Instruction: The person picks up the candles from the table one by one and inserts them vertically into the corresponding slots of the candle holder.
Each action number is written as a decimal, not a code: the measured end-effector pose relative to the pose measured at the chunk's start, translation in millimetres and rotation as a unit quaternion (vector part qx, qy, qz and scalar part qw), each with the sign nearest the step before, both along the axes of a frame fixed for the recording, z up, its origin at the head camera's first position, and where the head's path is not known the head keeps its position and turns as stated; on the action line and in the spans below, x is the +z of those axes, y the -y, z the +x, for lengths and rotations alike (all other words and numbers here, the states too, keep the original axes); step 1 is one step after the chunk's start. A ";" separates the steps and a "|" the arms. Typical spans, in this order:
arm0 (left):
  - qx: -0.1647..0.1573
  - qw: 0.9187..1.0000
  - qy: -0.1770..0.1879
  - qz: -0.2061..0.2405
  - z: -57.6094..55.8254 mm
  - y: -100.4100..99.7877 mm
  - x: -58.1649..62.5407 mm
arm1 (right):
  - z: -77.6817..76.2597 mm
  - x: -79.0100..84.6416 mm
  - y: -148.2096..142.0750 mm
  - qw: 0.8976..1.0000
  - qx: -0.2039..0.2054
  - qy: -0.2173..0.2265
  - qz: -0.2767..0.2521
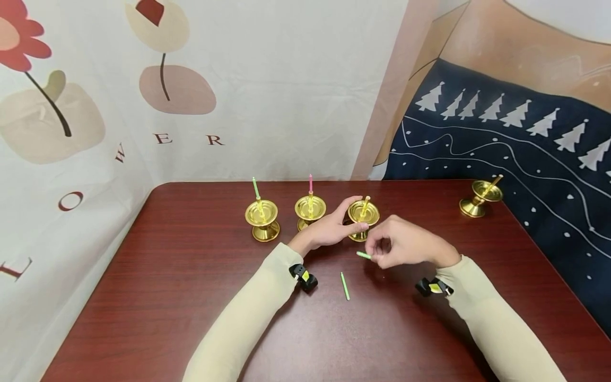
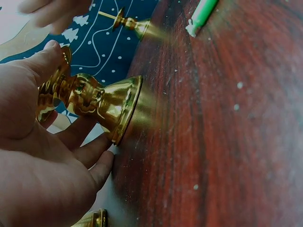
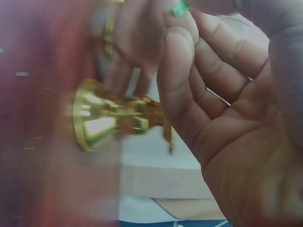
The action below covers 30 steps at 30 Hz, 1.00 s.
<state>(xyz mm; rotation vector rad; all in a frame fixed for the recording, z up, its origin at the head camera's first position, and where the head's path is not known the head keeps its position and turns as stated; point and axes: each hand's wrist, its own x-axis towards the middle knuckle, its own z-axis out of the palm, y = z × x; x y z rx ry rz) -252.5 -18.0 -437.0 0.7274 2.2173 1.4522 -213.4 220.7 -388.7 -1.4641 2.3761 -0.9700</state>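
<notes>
My left hand (image 1: 329, 228) grips a brass candle holder (image 1: 373, 213), which has a thin upright tube in its dish and stands on the table. In the left wrist view the thumb lies at the dish, with the fingers round the far side of the stem and base (image 2: 113, 106). Just right of this holder, my right hand (image 1: 408, 243) pinches a small green candle (image 1: 363, 254) between thumb and fingertips, low over the table. Only a green bit (image 3: 180, 8) of it shows in the right wrist view. Another green candle (image 1: 345, 286) lies loose on the tabletop nearer me.
Left of my hands stand two more brass holders, one with a green candle (image 1: 255, 188), one with a pink candle (image 1: 311, 183). A fourth holder (image 1: 472, 207) without a candle is at the far right. Printed cloth (image 1: 286, 106) hangs behind the dark red table (image 1: 191, 297).
</notes>
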 end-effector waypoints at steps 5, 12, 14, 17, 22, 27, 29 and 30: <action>-0.007 1.000 0.000 0.017 -0.7 -0.3 -1.1 | -15.0 14.2 -1.4 0.998 -0.042 0.006 -0.038; -0.007 1.000 0.014 0.019 0.1 -0.7 1.3 | -30.5 26.1 0.1 0.990 -0.088 0.025 -0.103; -0.005 1.000 0.016 0.019 0.3 -0.7 1.8 | -33.9 28.0 0.5 0.988 -0.098 0.027 -0.119; -0.007 1.000 0.019 0.021 0.9 -1.1 2.6 | -36.3 29.9 0.5 0.982 -0.120 0.032 -0.139; -0.007 1.000 0.024 0.018 1.1 -1.0 3.8 | -37.6 28.3 0.1 0.973 -0.156 0.038 -0.168; -0.005 0.999 0.027 0.018 0.6 -0.1 3.3 | -39.7 24.4 -3.2 0.961 -0.184 0.043 -0.202; -0.005 0.999 0.026 0.018 0.6 -0.3 2.8 | -40.1 22.2 -5.0 0.956 -0.195 0.044 -0.214; -0.005 1.000 0.026 0.017 0.7 -0.3 2.7 | -40.3 21.1 -5.8 0.953 -0.201 0.044 -0.221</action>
